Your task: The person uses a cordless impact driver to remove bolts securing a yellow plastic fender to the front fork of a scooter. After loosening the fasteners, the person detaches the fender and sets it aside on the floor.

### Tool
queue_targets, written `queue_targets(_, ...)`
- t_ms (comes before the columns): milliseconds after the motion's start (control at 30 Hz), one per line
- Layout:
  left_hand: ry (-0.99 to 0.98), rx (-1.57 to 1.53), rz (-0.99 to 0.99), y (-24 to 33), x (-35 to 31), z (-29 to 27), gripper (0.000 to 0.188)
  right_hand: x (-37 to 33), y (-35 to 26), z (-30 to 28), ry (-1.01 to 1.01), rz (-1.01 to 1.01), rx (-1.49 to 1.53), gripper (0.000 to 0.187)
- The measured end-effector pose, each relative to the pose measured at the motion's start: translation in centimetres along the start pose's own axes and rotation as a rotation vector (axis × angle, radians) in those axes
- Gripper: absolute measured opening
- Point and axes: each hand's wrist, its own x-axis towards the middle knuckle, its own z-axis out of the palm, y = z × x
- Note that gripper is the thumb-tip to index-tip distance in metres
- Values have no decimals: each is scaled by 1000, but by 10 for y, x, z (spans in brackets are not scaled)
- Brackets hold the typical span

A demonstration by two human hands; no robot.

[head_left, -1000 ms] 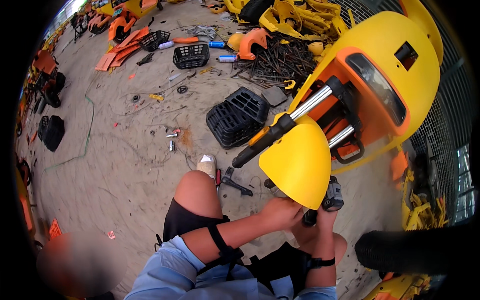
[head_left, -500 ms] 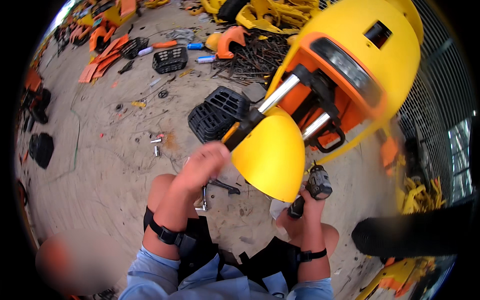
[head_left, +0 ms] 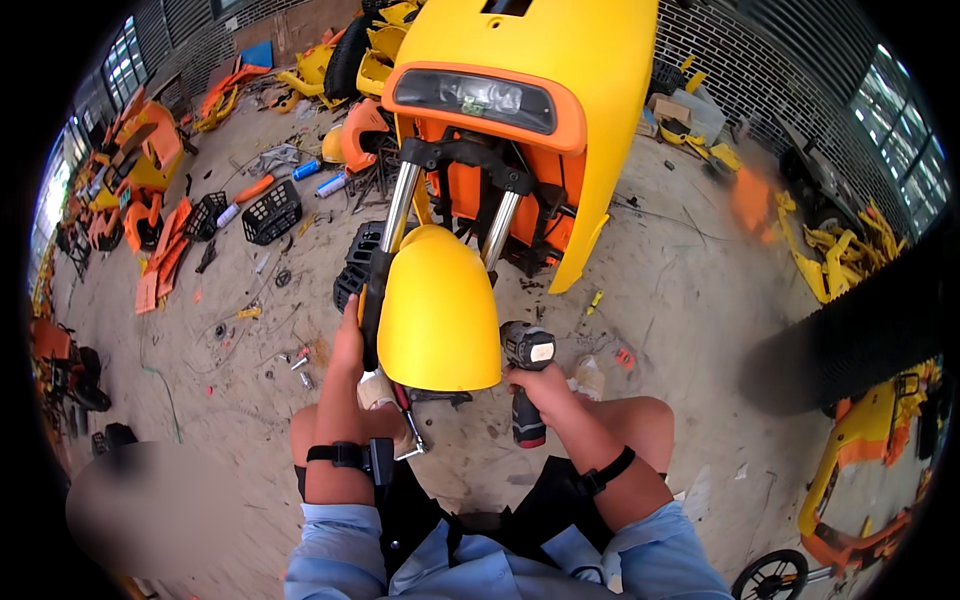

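Observation:
In front of me stands the yellow and orange front body of a scooter [head_left: 600, 70], with a clear headlight [head_left: 475, 98]. Below it slope two chrome fork tubes [head_left: 402, 195], a yellow front fender [head_left: 440, 310] between them. No wheel shows under the fender. My left hand [head_left: 347, 345] is closed around the black lower fork leg [head_left: 373, 315] at the fender's left side; its fingertips are partly hidden. In my right hand [head_left: 542, 388] is a cordless impact wrench [head_left: 527, 345], gripped by its handle just right of the fender, apart from the fork.
A ratchet wrench [head_left: 408, 412] lies between my legs, with small metal sockets [head_left: 303, 365] to its left. Black baskets [head_left: 272, 212], spray cans [head_left: 330, 185] and orange panels [head_left: 165, 255] are on the floor at left. A large dark shape [head_left: 850, 340] juts in at right.
The scooter front now sits further left and straighter in view. My left hand, blurred before, is now on the fork leg. The impact wrench has come into fuller view, its body clear of the fender.

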Motion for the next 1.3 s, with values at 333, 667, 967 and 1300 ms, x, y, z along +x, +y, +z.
queue_targets(333,-134,-299,-139,-62,-70,58,49,12,12,-26,68,-124,277,40)
queue_targets(667,-4,-105,-120,-134,-84,95,58,-12,-7,-74,-346,-70,1068,39)
queue_targets(967,-195,212,53,-122,-71,71,65,-20,-25,-71,-118,-145,518,43)
queue_targets(1300,-199,509,411,-54,-89,57,43,-49,-30,-54,117,-322,-120,47)
